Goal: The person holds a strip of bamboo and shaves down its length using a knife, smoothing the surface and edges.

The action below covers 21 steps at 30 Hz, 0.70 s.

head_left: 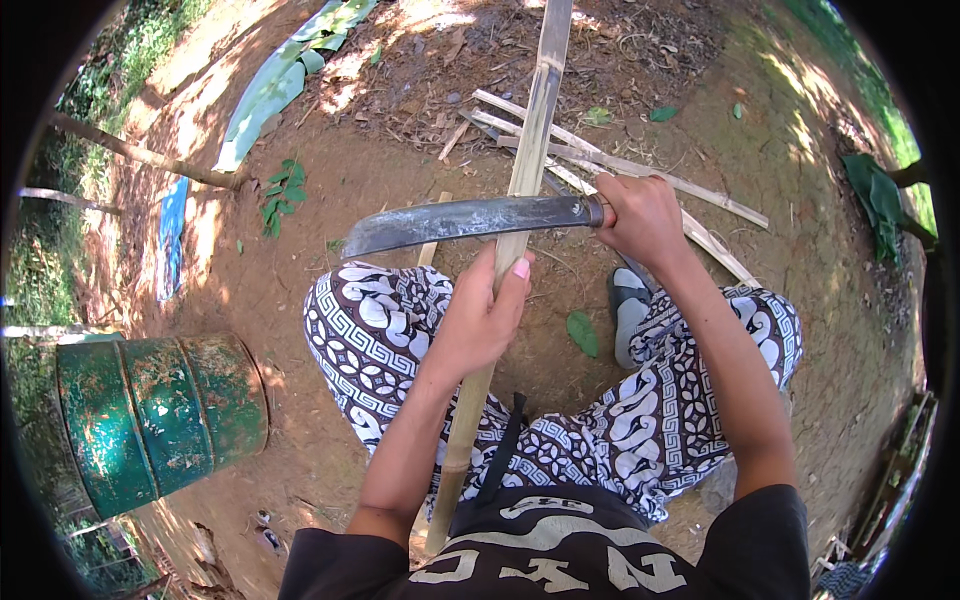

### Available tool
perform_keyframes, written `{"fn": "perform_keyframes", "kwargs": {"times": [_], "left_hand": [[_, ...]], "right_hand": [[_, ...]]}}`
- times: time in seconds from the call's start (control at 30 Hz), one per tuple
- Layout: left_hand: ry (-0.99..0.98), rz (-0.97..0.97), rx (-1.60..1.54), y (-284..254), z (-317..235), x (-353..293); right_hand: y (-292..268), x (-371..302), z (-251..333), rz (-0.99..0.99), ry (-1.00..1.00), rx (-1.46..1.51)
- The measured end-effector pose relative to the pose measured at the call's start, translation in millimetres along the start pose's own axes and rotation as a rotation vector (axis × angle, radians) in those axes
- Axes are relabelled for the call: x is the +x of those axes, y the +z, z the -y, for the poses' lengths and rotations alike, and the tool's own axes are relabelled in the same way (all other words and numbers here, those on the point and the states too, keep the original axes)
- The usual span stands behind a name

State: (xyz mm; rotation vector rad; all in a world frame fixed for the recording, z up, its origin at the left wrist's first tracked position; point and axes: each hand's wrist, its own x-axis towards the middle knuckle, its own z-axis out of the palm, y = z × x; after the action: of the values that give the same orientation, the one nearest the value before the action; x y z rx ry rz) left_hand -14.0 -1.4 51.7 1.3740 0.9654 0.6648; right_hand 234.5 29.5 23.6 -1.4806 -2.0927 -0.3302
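Note:
A long bamboo strip [541, 110] runs from beside my lap up past the top of the view. My left hand [478, 308] is wrapped round it, just below the blade. In my right hand [642, 220] is the handle of a machete [470, 218], its broad, worn blade pointing left. The blade lies across the bamboo, and a paler, shaved stretch shows just above it. Most of the machete's handle is hidden by my fingers.
Several split bamboo strips [690, 185] lie crossed on the dirt ahead, to the right. A rusty green drum [165, 415] lies at the left. Beyond it are a blue sheet [172, 240] and a long banana leaf [262, 95]. My foot [630, 318] is between the strips and my lap.

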Motion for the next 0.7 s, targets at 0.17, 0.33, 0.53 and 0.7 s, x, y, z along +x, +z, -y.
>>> {"fn": "perform_keyframes", "kwargs": {"times": [0.17, 0.33, 0.53, 0.7], "left_hand": [[0.019, 0.025, -0.021, -1.3, 1.6, 2.3], [-0.072, 0.057, -0.103, 3.4, 1.1, -3.1], [-0.023, 0.074, -0.102, 5.7, 3.1, 3.1], [-0.088, 0.110, -0.071, -0.8, 1.1, -1.1]], "right_hand": [[-2.4, -6.4, 39.1, 0.079, 0.045, 0.030], [-4.8, 9.3, -17.7, -0.009, 0.244, -0.041], [-9.3, -4.8, 22.2, 0.120, 0.256, 0.164], [-2.8, -2.2, 11.2, 0.125, 0.135, 0.086]]}}
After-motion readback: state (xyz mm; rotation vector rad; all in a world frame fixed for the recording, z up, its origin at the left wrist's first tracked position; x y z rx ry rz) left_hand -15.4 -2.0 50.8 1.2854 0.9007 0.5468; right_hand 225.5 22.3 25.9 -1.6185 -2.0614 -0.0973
